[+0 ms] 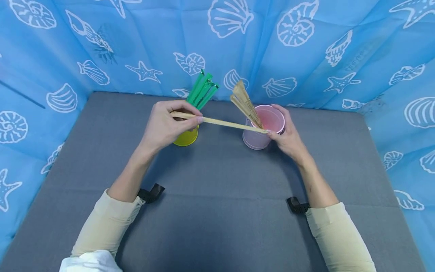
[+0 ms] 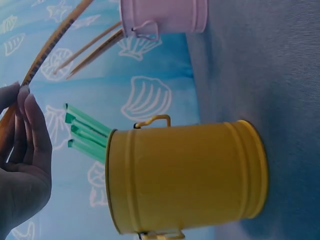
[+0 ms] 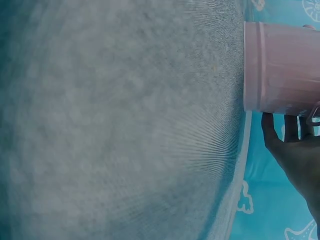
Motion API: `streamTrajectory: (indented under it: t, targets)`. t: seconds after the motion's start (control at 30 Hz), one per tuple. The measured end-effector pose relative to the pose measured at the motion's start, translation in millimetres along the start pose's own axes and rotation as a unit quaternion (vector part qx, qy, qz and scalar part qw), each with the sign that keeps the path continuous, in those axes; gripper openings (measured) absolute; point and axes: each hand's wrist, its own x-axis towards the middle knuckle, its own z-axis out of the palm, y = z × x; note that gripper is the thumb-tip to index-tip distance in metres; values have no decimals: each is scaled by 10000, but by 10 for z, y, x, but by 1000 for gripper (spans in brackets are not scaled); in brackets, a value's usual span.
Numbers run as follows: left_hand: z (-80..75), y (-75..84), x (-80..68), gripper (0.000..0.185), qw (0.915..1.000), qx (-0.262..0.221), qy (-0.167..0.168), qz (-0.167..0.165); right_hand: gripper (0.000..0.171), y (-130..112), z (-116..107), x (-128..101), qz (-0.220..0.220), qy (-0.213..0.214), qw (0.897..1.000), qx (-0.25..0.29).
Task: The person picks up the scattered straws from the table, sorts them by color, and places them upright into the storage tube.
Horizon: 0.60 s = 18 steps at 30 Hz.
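Looking: we start nearest, at two cream sleeves (image 1: 108,223) with black wrist straps, forearms well apart.
Table: a grey, felt-like mat (image 1: 217,211), matte and finely woven.
Left hand: our left hand (image 1: 168,124) pinches one end of a long, flat tan paper stick (image 1: 217,121), thumb and fingers closed on it (the wrist view shows the fingertips (image 2: 25,107) pressed together against it).
Right hand: our right hand (image 1: 287,134) curls round the far side of the pink cup (image 1: 263,126), its thumb at the near rim where the stick's other end lies.
Stick: it spans the gap between both hands, above the mat, slightly bowed.
Pink cup: a smooth cylindrical tin with ribbed bands and a small wire handle loop (image 2: 145,32); more tan paper sticks (image 1: 245,104) fan out of it, bearing dark print too small for us to read.
Yellow cup: a glossy ribbed tin (image 2: 185,180), partly behind the left hand, holding green wrapped sticks (image 1: 202,90).
Backdrop: creased blue cloth (image 1: 306,45) printed with white shells and starfish.
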Motion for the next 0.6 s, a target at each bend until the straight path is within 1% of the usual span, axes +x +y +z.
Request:
streamTrajectory:
  t: [0.13, 0.23, 0.27, 0.3, 0.37, 0.43, 0.6]
  targets:
    - [50, 28, 146, 14, 9999, -117, 38, 12, 79, -176, 8, -33, 95, -90, 9999, 4]
    - [89, 42, 213, 15, 10000, -13, 25, 69, 76, -325, 26, -70, 113, -124, 9999, -17]
    - [105, 48, 230, 14, 9999, 58, 12, 95, 75, -334, 26, -75, 70, -115, 9999, -27]
    - [121, 56, 247, 13, 9997, 179, 5, 143, 75, -341, 26, -78, 52, -116, 9999, -21]
    - [149, 74, 280, 11, 9992, 381, -46, 134, 75, -342, 27, -77, 77, -109, 9999, 8]
    - [183, 92, 321, 8, 9985, 508, -165, 108, 76, -327, 28, -66, 115, -98, 9999, 31]
    - [300, 126, 441, 3, 9949, 848, -543, 90, 79, -129, 17, -13, 147, -45, 9998, 144]
